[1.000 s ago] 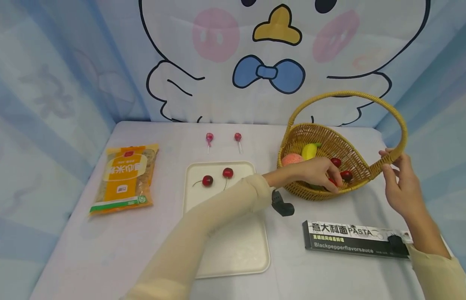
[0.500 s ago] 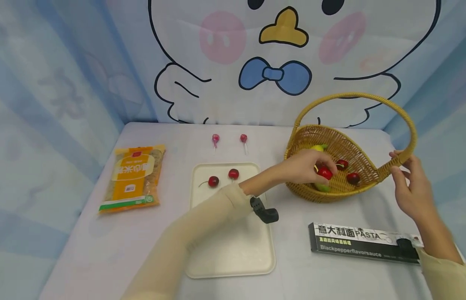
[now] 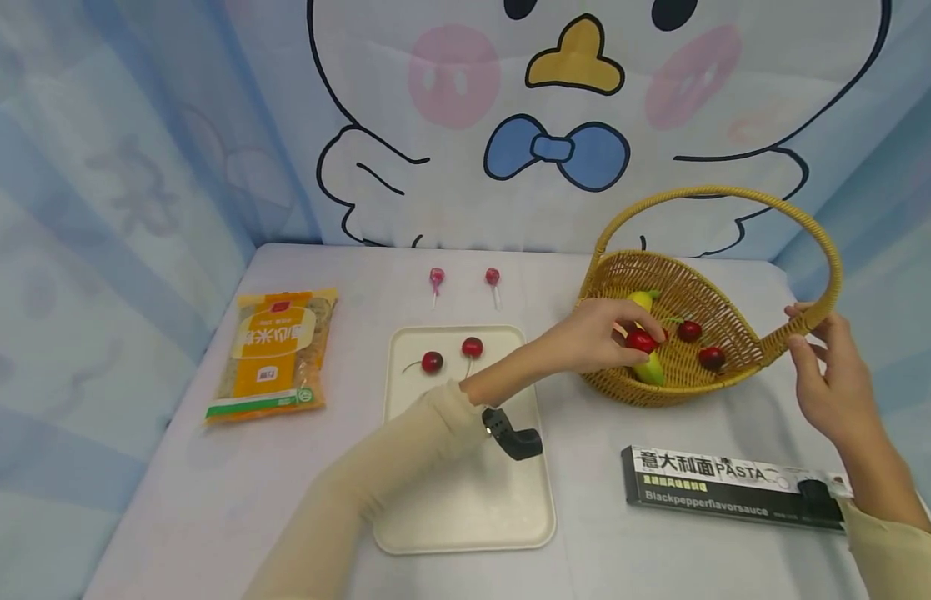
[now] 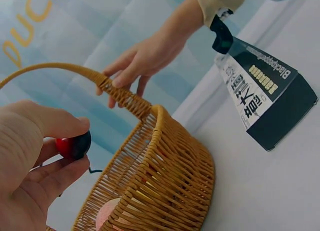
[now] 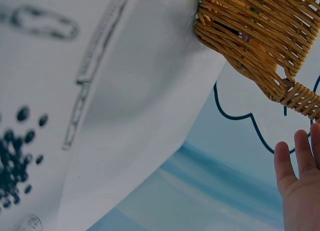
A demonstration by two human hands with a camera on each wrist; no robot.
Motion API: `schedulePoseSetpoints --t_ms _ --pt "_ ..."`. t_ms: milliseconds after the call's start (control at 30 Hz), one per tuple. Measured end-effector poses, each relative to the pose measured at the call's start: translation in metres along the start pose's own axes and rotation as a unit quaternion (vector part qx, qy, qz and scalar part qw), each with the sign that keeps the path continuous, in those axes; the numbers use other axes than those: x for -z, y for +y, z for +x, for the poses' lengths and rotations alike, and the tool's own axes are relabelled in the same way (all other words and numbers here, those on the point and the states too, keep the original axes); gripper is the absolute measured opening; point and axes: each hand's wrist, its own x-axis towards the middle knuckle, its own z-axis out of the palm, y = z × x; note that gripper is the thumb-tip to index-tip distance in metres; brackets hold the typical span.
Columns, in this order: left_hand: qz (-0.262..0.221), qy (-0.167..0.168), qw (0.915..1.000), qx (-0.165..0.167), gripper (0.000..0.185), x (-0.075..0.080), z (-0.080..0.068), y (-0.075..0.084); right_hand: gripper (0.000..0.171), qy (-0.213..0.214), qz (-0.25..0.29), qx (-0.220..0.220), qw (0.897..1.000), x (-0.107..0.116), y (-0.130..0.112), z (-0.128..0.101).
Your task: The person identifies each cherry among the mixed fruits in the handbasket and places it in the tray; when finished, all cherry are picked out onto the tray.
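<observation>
My left hand (image 3: 596,337) pinches a dark-red cherry (image 4: 74,145) between thumb and fingers, held over the left side of the wicker basket (image 3: 705,367). Around the base of the basket's arched handle (image 4: 122,96), my right hand (image 3: 836,379) has its thumb on the near side and fingers on the far side. Two more cherries, one at the back (image 3: 689,331) and one nearer the rim (image 3: 712,358), lie in the basket. Beside them is a yellow-green fruit (image 3: 649,369). A pink round fruit (image 4: 107,213) shows at the basket's edge in the left wrist view.
A cream tray (image 3: 465,533) under my left forearm bears two stemmed cherries (image 3: 432,362). Two lollipops (image 3: 436,277) lie behind it. At the left is an orange food bag (image 3: 273,354); a black pasta box (image 3: 728,492) lies in front of the basket.
My left hand has drawn back leftward from deep in the basket, bringing a cherry up with it. The right hand stays at the handle, and the head view has shifted slightly.
</observation>
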Motion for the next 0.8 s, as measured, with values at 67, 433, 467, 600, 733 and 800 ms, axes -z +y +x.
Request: schedulePoseSetpoints --t_ms 67,433,467,600,733,800 --pt "-0.007 0.004 1.0000 0.001 0.028 0.001 -0.003 -0.001 0.051 0.000 0.001 -0.001 1.000 0.000 0.000 0.000" --pt "-0.016 0.030 0.9992 0.018 0.030 0.010 -0.023 -0.009 0.050 0.005 0.000 0.006 1.000 -0.002 0.000 0.001" --pt "-0.019 0.035 0.9990 0.020 0.030 0.011 -0.026 -0.010 0.050 0.004 0.000 0.005 1.000 -0.002 0.000 0.001" --pt "-0.022 0.053 0.9980 0.029 0.031 0.015 -0.035 -0.015 0.050 -0.001 -0.001 -0.004 1.000 -0.001 0.001 0.000" --pt "-0.025 0.063 0.9970 0.036 0.028 0.018 -0.045 -0.019 0.050 -0.006 0.001 -0.009 1.000 0.000 0.001 0.000" --pt "-0.033 0.067 0.9966 0.035 0.027 0.020 -0.049 -0.021 0.051 -0.011 0.002 -0.017 1.000 0.000 0.001 0.000"
